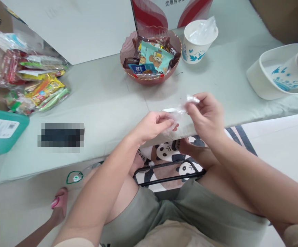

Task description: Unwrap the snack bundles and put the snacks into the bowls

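Both my hands are over the front edge of the covered table, pinching a crinkled clear plastic wrapper (176, 111) stretched between them. My left hand (155, 125) has thumb and fingers closed on its lower end. The upper end is between the fingertips of my right hand (207, 116), slightly blurred. Whether anything is inside the plastic I cannot tell. Beyond my hands stands a pink ribbed bowl (149, 80) of wrapped snacks, a turquoise packet (155, 56) on top. To its right is a paper cup (195, 51) with clear plastic sticking out of it.
A white bin (259, 75) with stacked paper cups (295, 68) stands at the right. On the left are bagged snacks (41, 85), a green container (7, 137) and a pixelated dark object (61, 135). Large boxes (87, 27) line the back. Below, another person's foot (60, 204) shows.
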### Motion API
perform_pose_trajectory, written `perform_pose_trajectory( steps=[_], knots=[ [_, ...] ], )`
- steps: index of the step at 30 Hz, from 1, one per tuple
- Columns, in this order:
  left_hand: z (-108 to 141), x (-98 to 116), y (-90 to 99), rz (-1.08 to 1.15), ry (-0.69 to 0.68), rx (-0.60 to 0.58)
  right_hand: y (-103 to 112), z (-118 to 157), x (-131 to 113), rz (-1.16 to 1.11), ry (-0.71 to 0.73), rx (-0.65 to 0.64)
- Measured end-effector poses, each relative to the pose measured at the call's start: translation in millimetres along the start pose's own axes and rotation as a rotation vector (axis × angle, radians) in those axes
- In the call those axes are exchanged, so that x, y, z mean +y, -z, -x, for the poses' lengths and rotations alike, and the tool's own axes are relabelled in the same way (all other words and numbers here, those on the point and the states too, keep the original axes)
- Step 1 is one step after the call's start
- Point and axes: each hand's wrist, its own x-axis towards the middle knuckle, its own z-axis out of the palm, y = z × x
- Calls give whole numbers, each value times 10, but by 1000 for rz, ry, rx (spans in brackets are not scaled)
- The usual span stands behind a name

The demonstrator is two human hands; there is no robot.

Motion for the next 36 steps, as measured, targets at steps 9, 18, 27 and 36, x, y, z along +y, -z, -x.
perform_pose_trajectory(
  steps=[9, 18, 27, 36],
  knots=[
    [-58, -18, -120, 293, -78, 268, -54, 95, 70, 438, 640, -312],
    [-35, 24, 45, 315, -152, 221, -209, 54, 96, 326, 617, -264],
    [-41, 48, 142, -10, -231, 558, -157, -225, 76, -29, 107, -42],
    [-1429, 1523, -184, -637, -800, 391, -329, -628, 83, -346, -255, 248]
  ],
)
